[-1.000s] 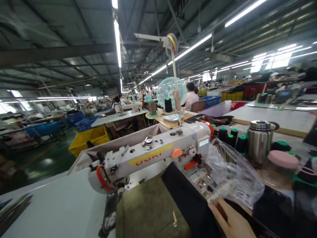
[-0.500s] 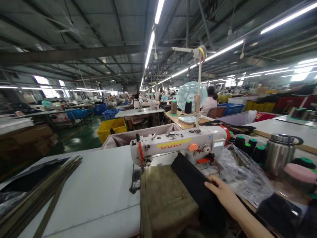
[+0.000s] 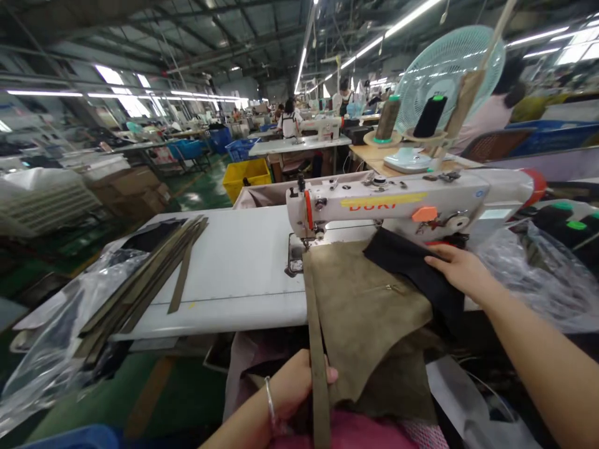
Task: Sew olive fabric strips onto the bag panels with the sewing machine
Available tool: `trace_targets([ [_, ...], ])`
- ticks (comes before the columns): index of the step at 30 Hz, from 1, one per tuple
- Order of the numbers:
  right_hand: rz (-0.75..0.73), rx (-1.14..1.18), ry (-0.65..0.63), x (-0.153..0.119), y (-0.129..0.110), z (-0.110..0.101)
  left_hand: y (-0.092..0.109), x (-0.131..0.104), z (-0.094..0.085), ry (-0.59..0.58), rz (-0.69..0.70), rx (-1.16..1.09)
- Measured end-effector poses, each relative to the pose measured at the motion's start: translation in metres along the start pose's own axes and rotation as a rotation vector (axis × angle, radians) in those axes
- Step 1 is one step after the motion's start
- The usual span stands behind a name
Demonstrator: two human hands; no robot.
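Olive fabric [image 3: 353, 318] lies partly on the white surface [image 3: 243, 249], in front of the sewing machine [image 3: 402, 219], its far left corner at the needle area and its near part draping over the front edge. A small metal zipper pull [image 3: 392, 288] shows on it. A long olive strip [image 3: 313, 312] runs down its left side. The left hand [image 3: 297, 381], a bracelet [image 3: 270, 402] at its wrist, is clamped on the strip below the surface's edge, thumb to the right of it. The right hand [image 3: 461, 271] touches the black fabric [image 3: 407, 259] that overlaps the olive fabric's right side; whether its fingers pinch the cloth, I cannot tell. More olive strips [image 3: 145, 280] lie bunched at the surface's left end, beside clear plastic [image 3: 51, 368]. A crumpled plastic bag [image 3: 538, 274] sits at the right.
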State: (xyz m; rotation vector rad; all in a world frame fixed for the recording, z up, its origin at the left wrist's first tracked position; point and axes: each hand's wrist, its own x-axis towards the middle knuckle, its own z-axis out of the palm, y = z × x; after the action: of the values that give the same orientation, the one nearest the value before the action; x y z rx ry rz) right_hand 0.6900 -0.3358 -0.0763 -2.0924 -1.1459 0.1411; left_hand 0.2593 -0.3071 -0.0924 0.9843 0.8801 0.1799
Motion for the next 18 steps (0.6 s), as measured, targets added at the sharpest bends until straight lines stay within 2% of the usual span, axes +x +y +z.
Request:
trace_targets([
  [3, 0.055, -0.197, -0.007, -0.013, 0.001, 0.002, -0.017, 0.011, 0.001, -0.038, 0.022, -0.096],
  [4, 0.061, -0.248, 0.018, -0.022, -0.006, 0.002, -0.018, 0.011, 0.000, -0.055, 0.020, -0.125],
  [6, -0.025, -0.312, 0.045, -0.051, -0.031, 0.004, -0.019, 0.011, -0.003, -0.074, -0.043, -0.159],
  [7, -0.118, -0.324, 0.041, -0.070, -0.048, 0.008, -0.018, 0.010, -0.004, -0.071, -0.094, -0.163],
  [8, -0.349, -0.314, -0.033, -0.090, -0.066, 0.014, -0.017, 0.009, -0.006, -0.075, -0.139, -0.166],
  [9, -0.584, -0.279, -0.199, -0.111, -0.084, 0.021, -0.017, 0.008, -0.007, -0.089, -0.167, -0.171],
  [10, -0.733, -0.267, -0.356, -0.132, -0.101, 0.031, -0.017, 0.008, -0.007, -0.110, -0.176, -0.181],
  [11, -0.836, -0.263, -0.451, -0.151, -0.114, 0.042, -0.017, 0.008, -0.007, -0.131, -0.176, -0.196],
  [13, -0.957, -0.255, -0.557, -0.178, -0.130, 0.065, -0.017, 0.008, -0.006, -0.164, -0.171, -0.226],
  [14, -0.989, -0.247, -0.563, -0.185, -0.132, 0.075, -0.016, 0.008, -0.006, -0.174, -0.171, -0.234],
  [16, -1.025, -0.215, -0.553, -0.190, -0.132, 0.090, -0.012, 0.007, -0.005, -0.188, -0.181, -0.205],
  [18, -1.036, -0.174, -0.542, -0.188, -0.130, 0.095, -0.003, 0.004, -0.008, -0.209, -0.132, -0.046],
])
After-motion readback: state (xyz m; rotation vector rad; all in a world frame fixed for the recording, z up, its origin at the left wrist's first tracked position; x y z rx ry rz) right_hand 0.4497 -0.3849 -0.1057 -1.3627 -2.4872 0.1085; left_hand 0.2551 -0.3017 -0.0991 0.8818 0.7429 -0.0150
